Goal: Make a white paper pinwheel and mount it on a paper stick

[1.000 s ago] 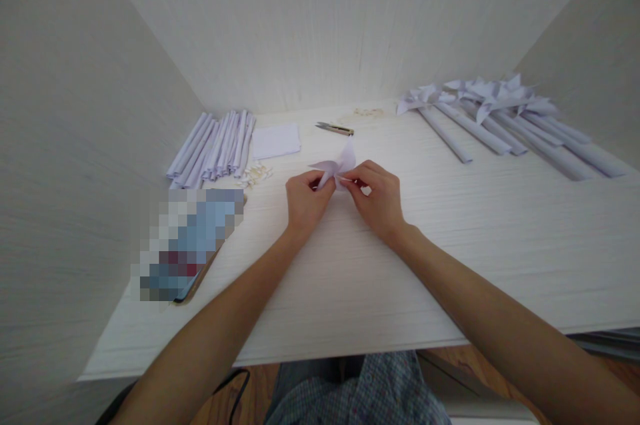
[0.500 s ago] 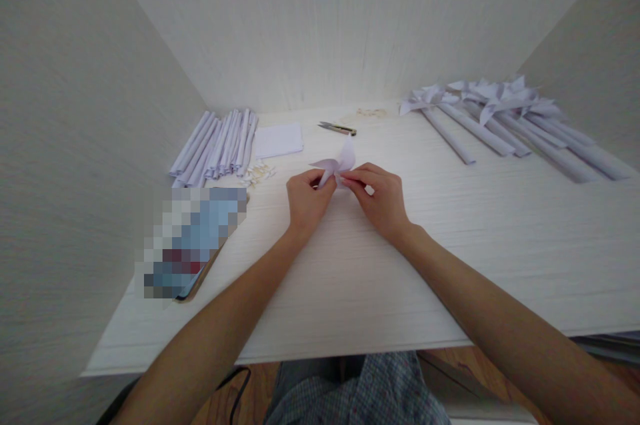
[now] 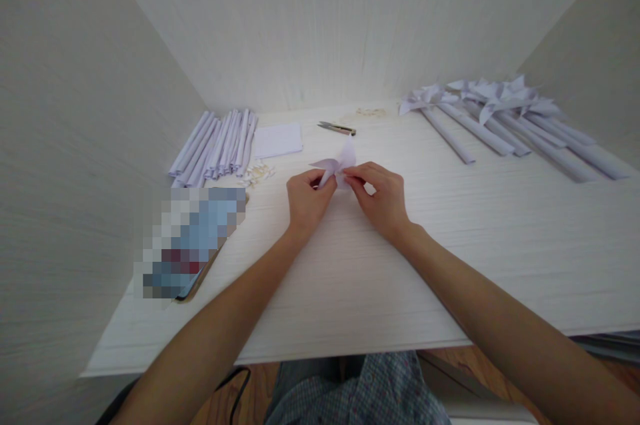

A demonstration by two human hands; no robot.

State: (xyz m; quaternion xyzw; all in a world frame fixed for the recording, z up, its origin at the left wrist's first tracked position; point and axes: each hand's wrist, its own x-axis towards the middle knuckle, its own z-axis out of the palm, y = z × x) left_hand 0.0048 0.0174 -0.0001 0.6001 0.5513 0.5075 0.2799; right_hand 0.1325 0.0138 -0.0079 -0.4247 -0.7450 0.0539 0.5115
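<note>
My left fingers (image 3: 327, 190) grip a thin, smooth white paper pinwheel (image 3: 347, 154), curved pointed blades, over the desk (image 3: 345, 292) middle; my right fingers (image 3: 359, 172) are closed in a pinch at its center, can't tell on what. Desk is white, streaky grain. Back left: rolled paper tubes (image 3: 231, 145), flat square sheets (image 3: 279, 140) beside, small pale bits (image 3: 257, 174) scattered in front. Metal snips (image 3: 337, 128) lie behind the pinwheel. Back right: pinwheels on paper sticks (image 3: 500, 104), overlapping. Left: flat device (image 3: 207, 228), mostly pixelated.

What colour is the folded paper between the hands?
The folded paper looks pale lilac-white, head view.
</note>
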